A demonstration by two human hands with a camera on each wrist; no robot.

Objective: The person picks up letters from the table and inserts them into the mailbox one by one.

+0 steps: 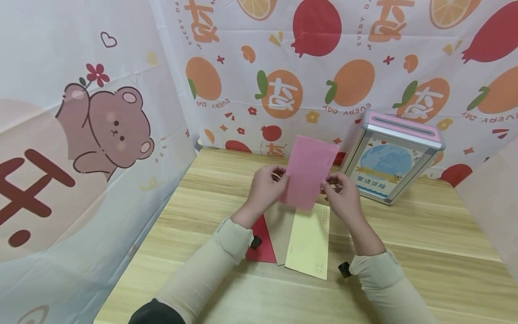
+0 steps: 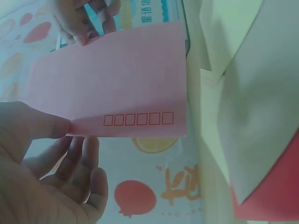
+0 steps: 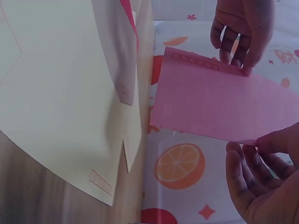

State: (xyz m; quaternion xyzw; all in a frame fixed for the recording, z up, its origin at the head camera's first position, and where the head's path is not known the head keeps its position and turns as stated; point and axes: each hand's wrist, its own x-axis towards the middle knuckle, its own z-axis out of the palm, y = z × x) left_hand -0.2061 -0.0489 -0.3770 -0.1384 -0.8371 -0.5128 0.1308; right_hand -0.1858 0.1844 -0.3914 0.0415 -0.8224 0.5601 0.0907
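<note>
A pink envelope (image 1: 310,173) is held up over the table between both hands. My left hand (image 1: 268,186) pinches its left edge with thumb and fingers, and my right hand (image 1: 345,195) pinches the right edge. In the left wrist view a row of small red boxes is printed along one side of the pink envelope (image 2: 117,84). Under it, fanned out on the table, lie a pale yellow envelope (image 1: 309,243), a brown envelope (image 1: 280,229) and a red envelope (image 1: 263,243). The upper ends of the yellow and brown ones are partly hidden behind the pink one.
A mailbox (image 1: 394,157) with a slotted pink top and silver frame stands at the back right of the wooden table (image 1: 194,216). Behind it hangs a fruit-printed cloth (image 1: 243,112); a bear-printed cloth (image 1: 117,130) hangs along the left side.
</note>
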